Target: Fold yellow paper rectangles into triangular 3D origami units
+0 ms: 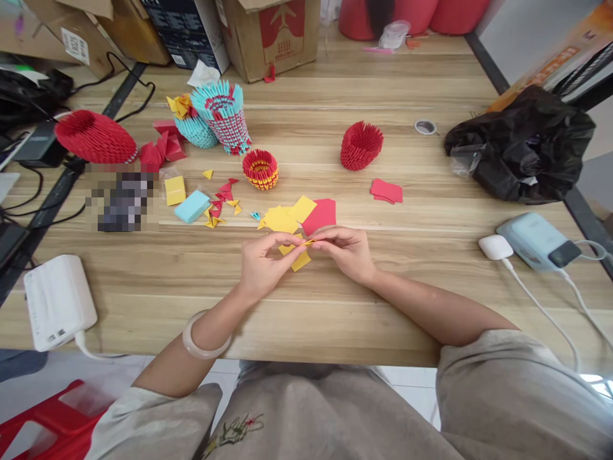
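Observation:
Between my two hands is a small folded yellow paper [310, 242], pinched at both ends. My left hand [262, 260] grips its left end between thumb and fingers. On the other end, the fingertips of my right hand [350, 254] are closed. Just beneath and behind lie loose yellow paper slips [281, 220] and red paper [322, 216], partly hidden by my hands. Folded red and yellow triangle pieces [223, 199] are scattered to the left. A small red and yellow folded-paper bowl [260, 169] stands farther back.
Blue paper slips [192, 206] and a yellow stack [175, 190] lie left. Behind stand a blue and red paper vase [223, 118] and a red paper cup [361, 145]. Red slips [386, 191], a black plastic bag [522, 147] and a power bank [539, 241] are right; a white device [60, 302] is left.

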A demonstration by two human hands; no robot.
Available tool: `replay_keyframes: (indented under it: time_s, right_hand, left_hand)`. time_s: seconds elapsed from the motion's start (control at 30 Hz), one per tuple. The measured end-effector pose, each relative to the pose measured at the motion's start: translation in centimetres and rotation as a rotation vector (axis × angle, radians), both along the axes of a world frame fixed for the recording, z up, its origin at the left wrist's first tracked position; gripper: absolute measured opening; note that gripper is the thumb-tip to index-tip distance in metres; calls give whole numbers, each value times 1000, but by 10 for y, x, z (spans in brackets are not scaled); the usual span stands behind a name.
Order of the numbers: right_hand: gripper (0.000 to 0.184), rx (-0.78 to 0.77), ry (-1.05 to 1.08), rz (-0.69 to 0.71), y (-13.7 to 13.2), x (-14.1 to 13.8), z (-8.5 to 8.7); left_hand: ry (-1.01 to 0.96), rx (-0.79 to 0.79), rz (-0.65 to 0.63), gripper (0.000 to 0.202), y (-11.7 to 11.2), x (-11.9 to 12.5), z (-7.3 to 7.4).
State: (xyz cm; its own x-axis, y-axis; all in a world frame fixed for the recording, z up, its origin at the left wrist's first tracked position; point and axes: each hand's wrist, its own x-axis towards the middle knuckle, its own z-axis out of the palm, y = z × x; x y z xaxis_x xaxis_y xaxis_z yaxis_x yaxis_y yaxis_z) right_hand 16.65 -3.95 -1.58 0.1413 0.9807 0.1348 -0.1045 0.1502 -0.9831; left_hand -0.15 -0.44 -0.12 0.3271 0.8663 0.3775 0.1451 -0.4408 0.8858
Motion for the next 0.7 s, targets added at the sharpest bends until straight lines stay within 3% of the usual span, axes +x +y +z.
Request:
replay_keyframes:
  time_s: [0.53, 0.7]
  right_hand:
    - [10, 105, -24, 99, -1, 3, -2]
    - [4, 72, 30, 96, 0, 2, 0]
  left_hand:
    - [-87, -159, -6, 13, 0, 1, 6]
    - [-76, -219, -77, 17, 3, 0, 9]
